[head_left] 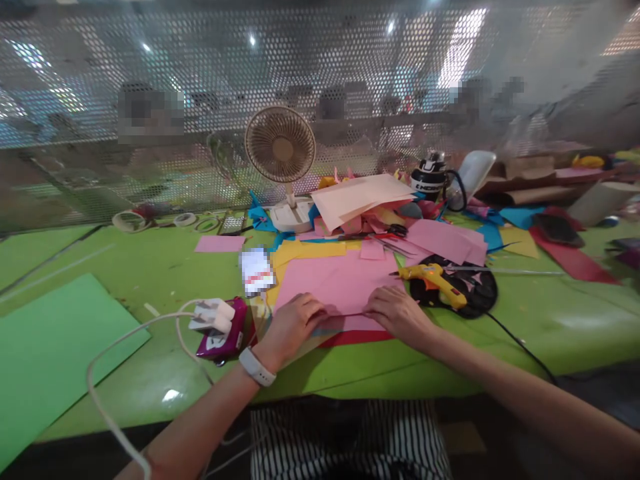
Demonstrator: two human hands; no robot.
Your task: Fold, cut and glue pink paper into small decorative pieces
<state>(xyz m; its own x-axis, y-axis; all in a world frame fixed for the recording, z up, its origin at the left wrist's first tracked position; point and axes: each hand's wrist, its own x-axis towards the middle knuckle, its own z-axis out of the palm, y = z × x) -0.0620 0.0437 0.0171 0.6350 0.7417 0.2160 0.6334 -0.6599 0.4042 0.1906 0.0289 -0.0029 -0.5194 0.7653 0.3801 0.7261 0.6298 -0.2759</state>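
A pink paper sheet (333, 283) lies in front of me over yellow and red sheets. My left hand (300, 317), with a pale watch band at the wrist, pinches the near edge of the pink sheet at its left. At the right part of the same edge, my right hand (397, 310) also has its fingers closed on the paper. The near edge looks slightly raised or folded between the hands. Just beyond my right hand, a yellow glue gun (435, 280) rests on a black round mat (483, 293).
A purple power adapter (227, 333) with a white plug and cable sits left of my hands, near a phone (257, 270). Green paper (65, 353) lies far left. Behind stand a small fan (283, 147), scissors (397, 230), paper scraps and a black-and-white bottle (429, 177).
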